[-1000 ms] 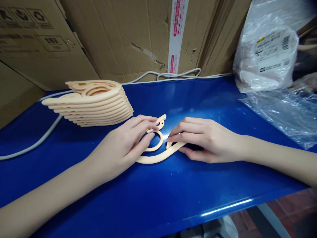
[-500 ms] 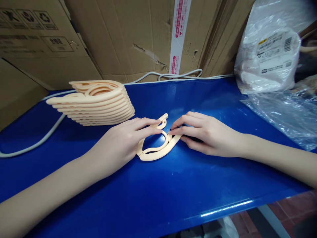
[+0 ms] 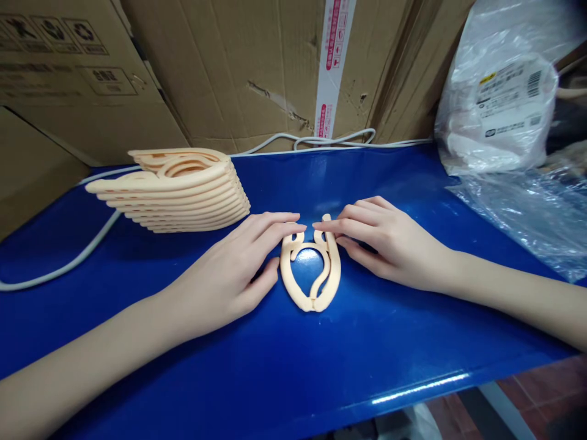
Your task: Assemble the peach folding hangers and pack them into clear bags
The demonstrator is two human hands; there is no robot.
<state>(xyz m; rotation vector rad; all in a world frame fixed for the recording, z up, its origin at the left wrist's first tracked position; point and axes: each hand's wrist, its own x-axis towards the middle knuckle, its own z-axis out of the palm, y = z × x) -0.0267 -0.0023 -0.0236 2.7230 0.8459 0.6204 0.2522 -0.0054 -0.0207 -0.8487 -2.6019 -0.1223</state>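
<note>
A peach plastic folding hanger (image 3: pixel 315 300) lies flat on the blue table (image 3: pixel 298 373), folded into a narrow loop with its two arms side by side. My left hand (image 3: pixel 229 272) has its fingertips on the loop's upper left end and its thumb against the left arm. My right hand (image 3: pixel 389 244) presses its fingertips on the upper right end, thumb by the right arm. The fingertips of both hands nearly meet over the hanger's top.
A stack of several identical folded hangers (image 3: pixel 178 195) stands at the left rear. A white cable (image 3: pixel 59 269) runs along the table's back and left. Cardboard boxes (image 3: pixel 238 67) wall the rear. A white plastic bag (image 3: pixel 495 104) and clear plastic wrap (image 3: pixel 527 214) sit at the right.
The hanger was spread out and slanted between my hands. Its arms have swung together into a closed upright loop, and both hands shifted slightly toward its top.
</note>
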